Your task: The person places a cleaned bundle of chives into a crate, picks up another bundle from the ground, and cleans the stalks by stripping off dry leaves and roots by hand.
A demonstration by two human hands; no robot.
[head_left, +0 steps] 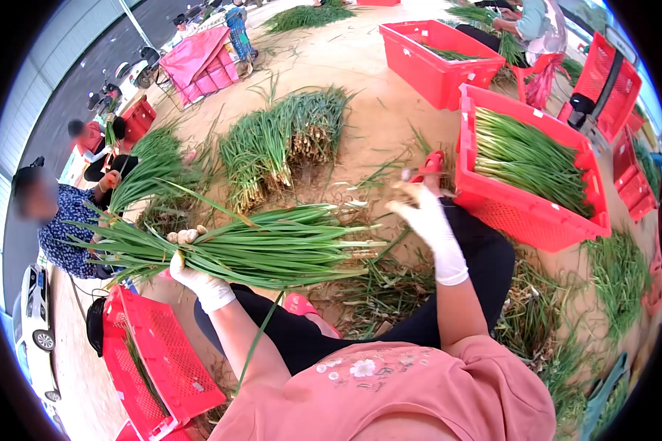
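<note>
My left hand (191, 268), in a white glove, is closed around a thick bunch of long green chives (272, 246). The bunch lies sideways above my lap, pale cut ends to the right and leaf tips to the left. My right hand (417, 206), also gloved, is raised to the right of the pale ends, apart from them. Its fingers are somewhat blurred but look spread, with nothing plainly held. Loose leaves and trimmings (390, 294) lie on the ground below the bunch.
A red crate (533, 213) of chives stands at the right, with another red crate (441, 73) behind it. A chive pile (287, 140) lies ahead. At lower left is a red crate (162, 353). A person (66, 228) in a dark patterned top sits at left.
</note>
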